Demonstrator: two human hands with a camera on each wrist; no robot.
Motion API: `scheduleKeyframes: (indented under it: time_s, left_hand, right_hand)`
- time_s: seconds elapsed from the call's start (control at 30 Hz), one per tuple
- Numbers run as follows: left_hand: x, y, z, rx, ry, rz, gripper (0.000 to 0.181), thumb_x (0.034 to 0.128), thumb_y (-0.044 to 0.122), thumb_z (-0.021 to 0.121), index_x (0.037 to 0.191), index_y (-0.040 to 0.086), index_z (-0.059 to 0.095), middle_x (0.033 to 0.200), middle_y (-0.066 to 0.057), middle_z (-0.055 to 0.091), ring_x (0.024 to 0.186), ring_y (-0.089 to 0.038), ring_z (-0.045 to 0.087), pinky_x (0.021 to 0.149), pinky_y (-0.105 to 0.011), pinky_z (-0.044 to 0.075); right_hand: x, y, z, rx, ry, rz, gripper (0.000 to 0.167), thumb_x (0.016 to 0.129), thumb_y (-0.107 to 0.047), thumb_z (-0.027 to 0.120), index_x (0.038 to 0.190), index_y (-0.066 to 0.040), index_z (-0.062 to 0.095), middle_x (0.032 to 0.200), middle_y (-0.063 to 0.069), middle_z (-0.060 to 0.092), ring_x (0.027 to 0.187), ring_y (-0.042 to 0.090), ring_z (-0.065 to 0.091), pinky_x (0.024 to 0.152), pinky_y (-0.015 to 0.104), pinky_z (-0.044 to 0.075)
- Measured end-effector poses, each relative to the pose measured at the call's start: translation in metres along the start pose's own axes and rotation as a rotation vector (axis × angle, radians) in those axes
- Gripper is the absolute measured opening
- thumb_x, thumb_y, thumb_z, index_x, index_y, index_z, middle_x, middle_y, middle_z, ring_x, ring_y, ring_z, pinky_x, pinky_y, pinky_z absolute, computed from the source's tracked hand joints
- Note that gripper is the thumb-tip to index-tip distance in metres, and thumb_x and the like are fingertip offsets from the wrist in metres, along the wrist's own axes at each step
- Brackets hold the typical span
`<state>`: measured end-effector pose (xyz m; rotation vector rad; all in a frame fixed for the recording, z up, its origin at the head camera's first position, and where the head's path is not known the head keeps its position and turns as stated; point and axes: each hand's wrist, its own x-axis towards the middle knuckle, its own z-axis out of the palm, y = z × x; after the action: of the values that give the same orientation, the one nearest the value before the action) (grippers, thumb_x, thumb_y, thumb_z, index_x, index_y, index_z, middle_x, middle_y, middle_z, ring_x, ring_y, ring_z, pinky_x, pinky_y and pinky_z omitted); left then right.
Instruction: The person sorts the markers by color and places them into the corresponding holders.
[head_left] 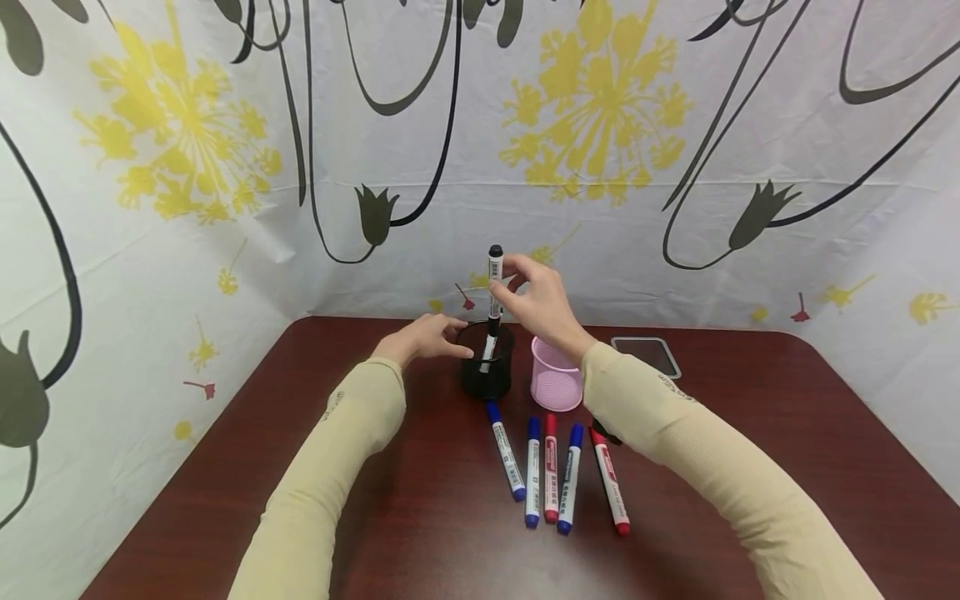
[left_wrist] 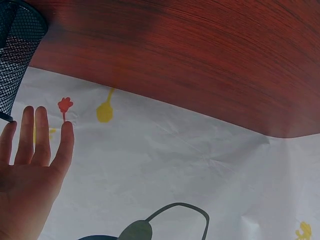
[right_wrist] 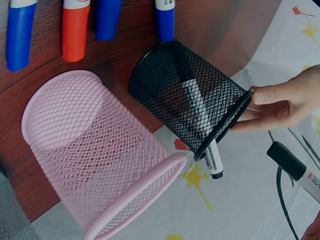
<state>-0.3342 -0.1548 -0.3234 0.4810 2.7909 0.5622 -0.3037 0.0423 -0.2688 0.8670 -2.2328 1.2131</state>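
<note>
My right hand (head_left: 546, 307) pinches an upright black-capped marker (head_left: 495, 283) above the black mesh pen cup (head_left: 486, 385). In the right wrist view that marker's black cap (right_wrist: 286, 160) shows at the right edge. Another black-and-white marker (right_wrist: 198, 102) leans inside the cup, its end poking past the rim. My left hand (head_left: 427, 337) is at the cup's left side, thumb and a fingertip touching the rim. Its fingers (left_wrist: 42, 142) look straight in the left wrist view. A pink mesh cup (head_left: 557, 385) stands just right of the black one, beneath my right wrist.
In front of the cups lie several blue-capped and red-capped markers, among them a blue one (head_left: 506, 452) and a red one (head_left: 611, 483). A dark mesh tray with a pale rim (head_left: 667, 354) lies behind my right forearm. Patterned cloth (head_left: 420, 283) hangs behind the brown table (head_left: 420, 500).
</note>
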Motion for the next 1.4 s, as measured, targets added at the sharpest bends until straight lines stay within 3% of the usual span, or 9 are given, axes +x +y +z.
scheduleKeyframes:
  time_s: [0.33,0.83,1.4]
  left_hand:
    - [0.0,0.0,0.0,0.001,-0.01,0.003,0.065,0.079,0.041,0.063,0.133,0.012,0.042,0.118,-0.012,0.052,0.11,-0.023,0.046,0.088,-0.036,0.038]
    - [-0.001,0.0,0.0,0.016,0.009,0.019,0.063,0.0787,0.04,0.063,0.131,0.012,0.043,0.117,-0.013,0.053,0.108,-0.023,0.047,0.087,-0.036,0.038]
    - [-0.001,0.001,0.0,0.029,0.009,0.012,0.063,0.0793,0.04,0.063,0.132,0.012,0.042,0.115,-0.011,0.055,0.105,-0.022,0.05,0.086,-0.035,0.039]
  right_hand:
    - [0.005,0.002,0.013,0.037,-0.029,0.023,0.025,0.082,-0.016,0.061,0.105,-0.007,0.06,0.092,0.003,0.061,0.073,0.014,0.054,0.068,0.032,0.043]
    - [0.0,0.014,0.029,0.004,-0.071,0.073,0.023,0.083,-0.016,0.06,0.105,-0.009,0.06,0.092,0.003,0.061,0.075,0.014,0.055,0.063,0.029,0.044]
    - [-0.022,0.042,0.051,-0.078,-0.103,0.183,0.024,0.081,-0.018,0.064,0.102,-0.007,0.061,0.086,0.005,0.064,0.069,0.017,0.057,0.061,0.03,0.044]
